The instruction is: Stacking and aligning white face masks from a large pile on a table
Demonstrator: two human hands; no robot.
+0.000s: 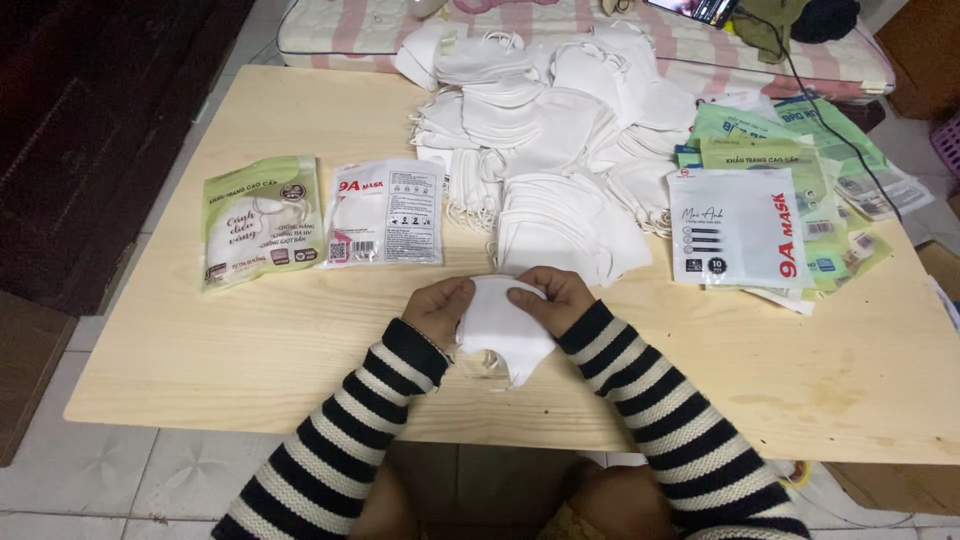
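- Both hands meet over the near middle of the wooden table (250,370): the left hand (437,308) and the right hand (552,298) each pinch the top edge of one folded white mask (500,330).
- Thumbs and fingertips close on the cloth from either side, so neither hand is spread; the mask hangs between them with its pointed end down toward the person.
- Its long axis runs roughly left to right between the two grips, and both hands sit about equally close to it.
- Whether it is a single mask or a few stacked together is hard to tell from this view.
- Just beyond the hands lies a big loose pile of white masks (550,150), nearest the right hand.
- Left of the pile are a green packet (262,220) and a white packet (385,212), lying flat side by side.
- At right sits a spread stack of packets (760,215), white on top, green beneath.
- Striped sleeves (340,430) cover both forearms.
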